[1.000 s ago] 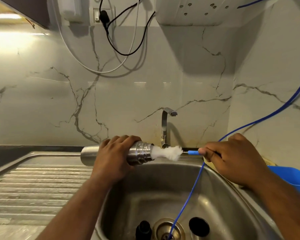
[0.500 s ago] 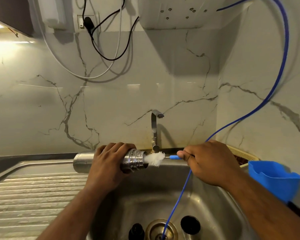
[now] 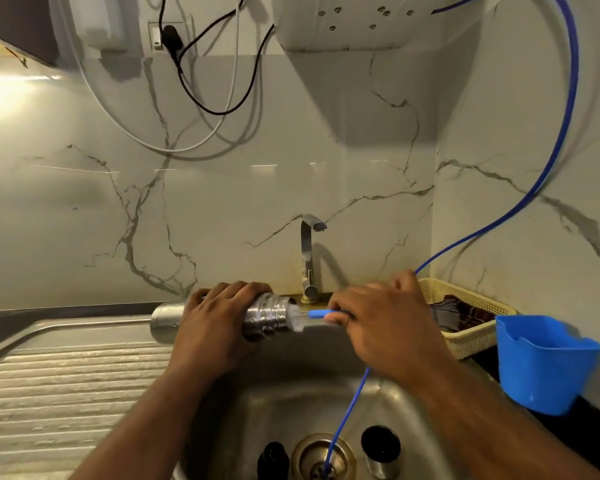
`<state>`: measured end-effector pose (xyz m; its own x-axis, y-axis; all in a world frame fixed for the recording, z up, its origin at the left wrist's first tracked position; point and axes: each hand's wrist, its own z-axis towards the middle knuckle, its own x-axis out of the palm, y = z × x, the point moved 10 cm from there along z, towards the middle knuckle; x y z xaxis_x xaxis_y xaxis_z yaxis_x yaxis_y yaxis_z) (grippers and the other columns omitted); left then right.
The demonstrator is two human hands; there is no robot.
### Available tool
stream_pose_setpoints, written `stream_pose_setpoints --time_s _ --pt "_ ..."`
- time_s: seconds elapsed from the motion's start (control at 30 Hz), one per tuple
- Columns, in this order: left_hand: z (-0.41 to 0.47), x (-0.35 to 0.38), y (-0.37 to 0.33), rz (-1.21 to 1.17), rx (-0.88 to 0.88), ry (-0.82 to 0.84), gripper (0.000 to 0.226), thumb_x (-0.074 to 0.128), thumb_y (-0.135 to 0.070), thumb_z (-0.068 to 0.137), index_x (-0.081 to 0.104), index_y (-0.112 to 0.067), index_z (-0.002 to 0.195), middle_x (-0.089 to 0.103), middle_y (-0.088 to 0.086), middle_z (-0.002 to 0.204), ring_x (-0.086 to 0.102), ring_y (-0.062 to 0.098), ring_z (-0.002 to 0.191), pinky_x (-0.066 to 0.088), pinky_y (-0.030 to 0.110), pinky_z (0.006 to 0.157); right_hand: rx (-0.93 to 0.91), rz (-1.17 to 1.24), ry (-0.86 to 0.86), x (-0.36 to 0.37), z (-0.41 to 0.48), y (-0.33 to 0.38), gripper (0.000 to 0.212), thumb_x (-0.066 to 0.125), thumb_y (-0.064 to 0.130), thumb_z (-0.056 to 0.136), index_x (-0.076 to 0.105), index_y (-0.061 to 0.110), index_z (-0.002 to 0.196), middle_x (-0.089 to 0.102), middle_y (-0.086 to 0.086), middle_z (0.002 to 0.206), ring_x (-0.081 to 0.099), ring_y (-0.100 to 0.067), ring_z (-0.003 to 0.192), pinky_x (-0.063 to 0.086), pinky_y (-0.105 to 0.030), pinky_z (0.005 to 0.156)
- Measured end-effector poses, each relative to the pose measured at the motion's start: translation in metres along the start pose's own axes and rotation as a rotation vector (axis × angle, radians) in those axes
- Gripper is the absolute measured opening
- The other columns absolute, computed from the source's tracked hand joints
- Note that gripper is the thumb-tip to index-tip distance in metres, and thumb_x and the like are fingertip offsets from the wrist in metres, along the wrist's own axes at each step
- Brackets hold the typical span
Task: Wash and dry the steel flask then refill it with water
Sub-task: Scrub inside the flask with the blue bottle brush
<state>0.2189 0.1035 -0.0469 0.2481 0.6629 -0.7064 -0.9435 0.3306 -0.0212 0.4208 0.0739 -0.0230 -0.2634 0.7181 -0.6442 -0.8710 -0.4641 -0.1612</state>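
Note:
A steel flask [image 3: 267, 317] lies level above the sink [image 3: 284, 403], its threaded mouth to the right. My left hand [image 3: 215, 323] grips it round the middle. My right hand [image 3: 385, 323] pinches the blue handle of a bottle brush [image 3: 317, 313]. The brush's white bristles are mostly inside the flask's mouth, and only a short tuft shows at the rim. A steel tap [image 3: 309, 258] stands just behind the flask, with no water seen running.
A thin blue hose [image 3: 347, 407] runs from the wall down into the sink drain [image 3: 321, 457]. Two dark caps [image 3: 380, 445] lie on the sink bottom. A blue plastic tub [image 3: 544, 365] and a cream basket [image 3: 465, 317] stand at the right. The ribbed drainboard [image 3: 66, 386] is at the left.
My right hand has pushed the brush leftward, so the white bristles have gone deeper into the flask's mouth. The flask stays level in my left hand.

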Motion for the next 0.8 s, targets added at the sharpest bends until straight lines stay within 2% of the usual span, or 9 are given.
stream_pose_setpoints --time_s 0.17,0.27,0.33,0.4,0.5,0.6,0.7,0.77,0.8 --pt "0.0 -0.016 0.024 0.033 -0.08 -0.078 0.073 0.085 -0.035 0.06 0.054 -0.042 0.126 0.064 -0.016 0.116 0.059 0.016 0.107 0.042 0.044 0.099 0.099 -0.047 -0.102 -0.025 0.0 -0.043 0.013 0.064 0.03 0.093 0.067 0.04 0.085 0.067 0.022 0.076 0.058 -0.009 0.073 0.023 -0.04 0.085" --pt "0.001 -0.014 0.012 0.006 -0.055 -0.091 0.07 0.084 -0.034 0.061 0.054 -0.039 0.125 0.064 -0.014 0.115 0.059 0.016 0.107 0.042 0.043 0.1 0.11 -0.059 -0.15 -0.03 0.0 -0.029 0.015 0.057 0.022 0.085 0.065 0.034 0.081 0.063 0.014 0.07 0.057 -0.015 0.067 0.025 -0.039 0.08" --pt "0.0 -0.012 0.005 -0.023 -0.045 -0.09 0.068 0.083 -0.037 0.063 0.054 -0.038 0.124 0.063 -0.014 0.116 0.058 0.016 0.108 0.042 0.044 0.101 0.111 -0.052 -0.139 -0.029 -0.002 -0.019 0.016 0.067 0.017 0.081 0.065 0.033 0.081 0.061 0.012 0.064 0.052 -0.013 0.059 0.027 -0.039 0.077" --pt "0.0 -0.012 -0.011 -0.034 0.001 -0.089 0.069 0.084 -0.039 0.064 0.053 -0.039 0.125 0.063 -0.014 0.119 0.057 0.015 0.111 0.041 0.044 0.103 0.095 -0.012 -0.09 -0.021 -0.002 -0.006 0.023 0.082 0.019 0.075 0.066 0.034 0.079 0.049 0.017 0.056 0.033 0.002 0.049 0.03 -0.033 0.068" --pt "0.001 -0.007 -0.039 -0.006 0.076 -0.09 0.075 0.087 -0.038 0.061 0.051 -0.039 0.127 0.062 -0.013 0.123 0.056 0.014 0.114 0.036 0.039 0.104 0.102 -0.046 0.03 -0.006 -0.004 0.011 0.039 0.091 0.032 0.071 0.052 0.036 0.069 0.015 0.016 0.05 0.004 0.001 0.042 0.006 -0.015 0.051" --pt "0.002 -0.012 -0.014 0.004 -0.02 -0.1 0.076 0.087 -0.036 0.06 0.051 -0.041 0.127 0.063 -0.014 0.12 0.057 0.015 0.112 0.04 0.042 0.101 0.144 -0.011 0.047 -0.012 0.0 -0.004 0.03 0.048 0.051 0.103 0.049 0.032 0.079 0.046 0.008 0.057 0.03 -0.007 0.045 0.013 -0.019 0.046" --pt "0.0 -0.021 0.024 0.017 -0.144 -0.116 0.073 0.087 -0.031 0.059 0.054 -0.042 0.123 0.064 -0.014 0.116 0.06 0.018 0.109 0.041 0.045 0.1 0.178 0.067 0.139 -0.013 -0.001 -0.034 0.055 0.016 0.066 0.098 0.058 0.031 0.094 0.06 0.008 0.073 0.053 -0.012 0.068 0.041 -0.03 0.059" --pt "-0.002 -0.02 0.026 0.034 -0.154 -0.112 0.072 0.087 -0.03 0.059 0.054 -0.042 0.122 0.064 -0.015 0.116 0.059 0.018 0.11 0.04 0.047 0.102 0.12 0.066 0.164 -0.013 -0.002 -0.032 0.054 0.017 0.077 0.09 0.054 0.036 0.092 0.052 0.016 0.067 0.054 -0.009 0.065 0.045 -0.028 0.059" --pt "-0.002 -0.018 0.022 0.031 -0.139 -0.107 0.071 0.086 -0.03 0.06 0.054 -0.041 0.122 0.064 -0.015 0.116 0.058 0.017 0.111 0.04 0.047 0.103 0.087 0.073 0.132 -0.015 -0.002 -0.03 0.046 0.03 0.08 0.088 0.052 0.041 0.094 0.05 0.022 0.067 0.052 -0.006 0.062 0.042 -0.023 0.055"
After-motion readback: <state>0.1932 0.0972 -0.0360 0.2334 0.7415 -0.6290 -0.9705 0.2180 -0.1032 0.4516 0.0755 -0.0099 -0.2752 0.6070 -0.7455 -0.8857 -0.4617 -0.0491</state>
